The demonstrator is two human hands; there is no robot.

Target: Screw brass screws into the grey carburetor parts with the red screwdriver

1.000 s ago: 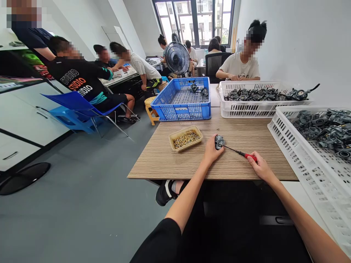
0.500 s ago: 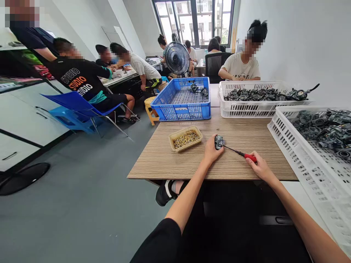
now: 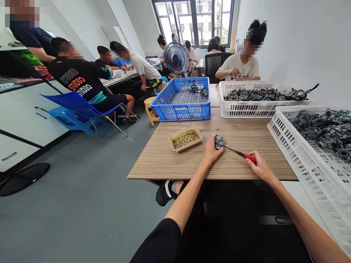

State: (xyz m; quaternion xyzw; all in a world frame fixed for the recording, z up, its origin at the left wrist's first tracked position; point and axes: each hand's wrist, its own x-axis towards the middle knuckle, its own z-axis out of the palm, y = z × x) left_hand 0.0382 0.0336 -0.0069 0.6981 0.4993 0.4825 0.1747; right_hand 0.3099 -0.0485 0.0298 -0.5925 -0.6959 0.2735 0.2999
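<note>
A small grey metal carburetor (image 3: 219, 142) is gripped in my left hand (image 3: 211, 151) over the wood-grain table (image 3: 164, 160). My right hand (image 3: 259, 166) is closed round the red handle of a screwdriver (image 3: 249, 157). Its thin dark shaft points left, and the tip meets the right side of the carburetor; the exact contact point is too small to make out. Left of my left hand stands a shallow beige tub (image 3: 179, 148) holding many small brass-coloured screws (image 3: 186, 139). A tiny dark piece (image 3: 218, 129) lies on the table beyond the carburetor.
A blue crate (image 3: 181, 112) with a few carburetors stands at the table's far left. White crates full of carburetors stand at the back (image 3: 246, 109) and along the right (image 3: 301, 149). A co-worker (image 3: 241, 69) sits behind the back crate; other people work around a fan (image 3: 177, 58).
My hands, the carburetor and the screwdriver have barely moved. Across the table, the co-worker has raised one hand.
</note>
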